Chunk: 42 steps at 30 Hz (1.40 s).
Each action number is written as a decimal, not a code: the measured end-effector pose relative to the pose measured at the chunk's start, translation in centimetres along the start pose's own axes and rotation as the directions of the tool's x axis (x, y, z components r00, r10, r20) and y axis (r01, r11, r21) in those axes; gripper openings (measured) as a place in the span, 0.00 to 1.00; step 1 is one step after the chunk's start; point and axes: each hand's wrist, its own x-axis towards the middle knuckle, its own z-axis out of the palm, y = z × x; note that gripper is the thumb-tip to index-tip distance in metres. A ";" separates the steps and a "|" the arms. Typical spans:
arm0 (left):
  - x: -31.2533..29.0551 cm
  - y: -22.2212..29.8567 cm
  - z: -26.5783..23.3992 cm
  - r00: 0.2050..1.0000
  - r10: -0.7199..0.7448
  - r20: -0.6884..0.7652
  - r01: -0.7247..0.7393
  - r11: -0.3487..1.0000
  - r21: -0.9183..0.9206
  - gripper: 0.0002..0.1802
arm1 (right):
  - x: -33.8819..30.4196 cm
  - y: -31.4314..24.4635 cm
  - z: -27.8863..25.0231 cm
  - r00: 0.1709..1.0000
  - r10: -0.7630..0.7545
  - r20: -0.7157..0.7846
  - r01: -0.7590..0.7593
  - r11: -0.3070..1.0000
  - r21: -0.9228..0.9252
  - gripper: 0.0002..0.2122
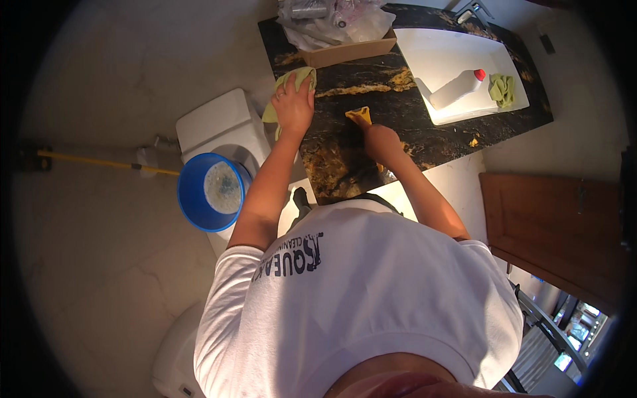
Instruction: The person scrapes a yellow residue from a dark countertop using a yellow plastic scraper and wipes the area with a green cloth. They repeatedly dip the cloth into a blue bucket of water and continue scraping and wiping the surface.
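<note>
My left hand is at the left edge of the dark, gold-veined stone countertop, gripping a yellow-green cloth that hangs over that edge. Over the middle of the counter, my right hand is closed around a small yellow scraper. The index finger lies along the scraper, whose flat yellow head points away from me against the stone. Most of its handle is hidden in my fist.
A white basin holds a white bottle with a red cap and another green cloth. A cardboard box with plastic bags stands at the back. On the white toilet rests a blue bucket of sudsy water.
</note>
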 end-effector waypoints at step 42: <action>0.7 -0.1 0.1 1.000 -0.010 -0.016 0.009 0.998 -0.067 0.21 | 4.0 -3.4 -1.5 0.992 -0.093 -0.090 0.100 0.992 0.072 0.31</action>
